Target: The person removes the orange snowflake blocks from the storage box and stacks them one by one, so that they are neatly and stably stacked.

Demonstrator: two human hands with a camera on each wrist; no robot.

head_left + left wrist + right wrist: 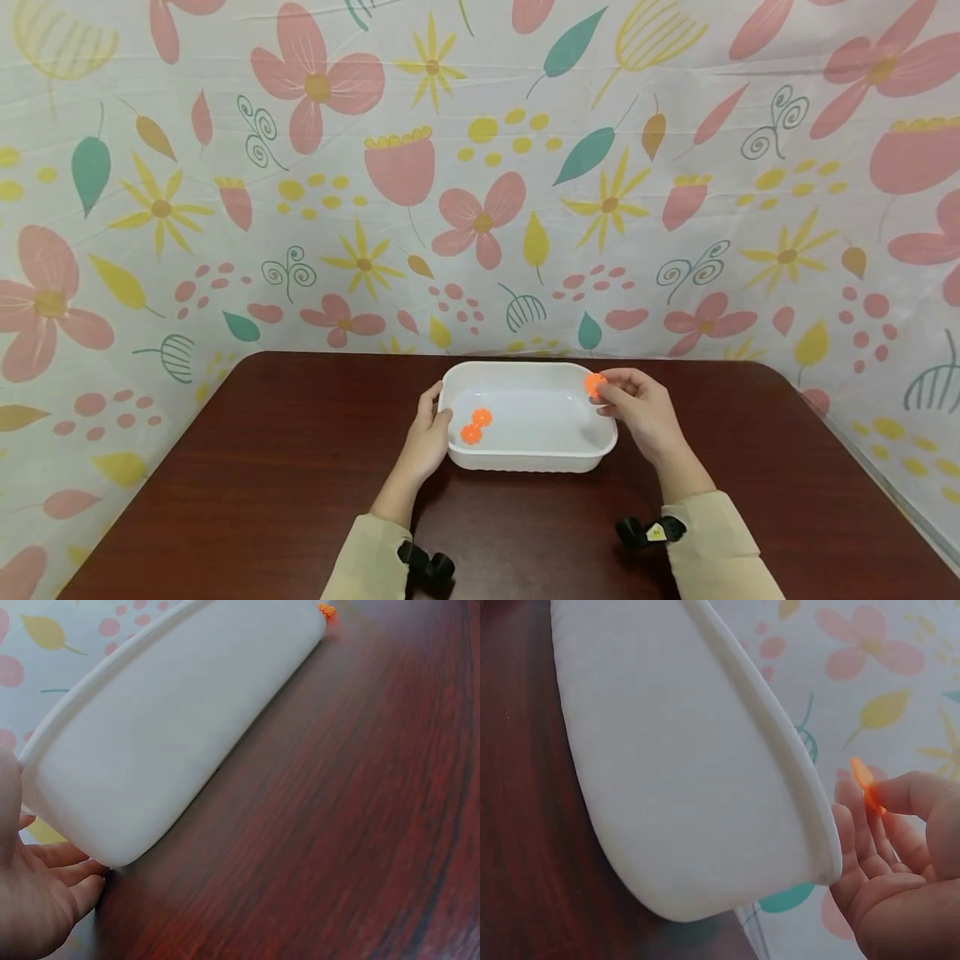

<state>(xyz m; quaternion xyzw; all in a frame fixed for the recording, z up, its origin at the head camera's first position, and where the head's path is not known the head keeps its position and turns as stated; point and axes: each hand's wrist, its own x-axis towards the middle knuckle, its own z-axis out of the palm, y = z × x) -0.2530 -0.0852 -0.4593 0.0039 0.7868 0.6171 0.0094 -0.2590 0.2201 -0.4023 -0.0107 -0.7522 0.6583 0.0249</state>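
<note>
A white rectangular basin (532, 461) is at the far part of the table. My left hand (426, 440) grips its left end, thumb at the rim and fingers along the outer wall. Inside, toward the left, lie two orange flower-shaped slices, one slice (482, 417) just behind the other slice (471, 434). My right hand (643, 412) pinches another thin orange flower-shaped slice (596, 385) at the basin's back right corner. In the right wrist view, thumb and fingertips hold that slice (865, 784) just past the basin's rim (810, 787).
The dark brown wooden table (300, 467) extends around the basin. Behind it hangs a white cloth (480, 300) printed with flowers and leaves. A black wrist camera (429, 571) is strapped at the left sleeve, another camera (649, 531) at the right.
</note>
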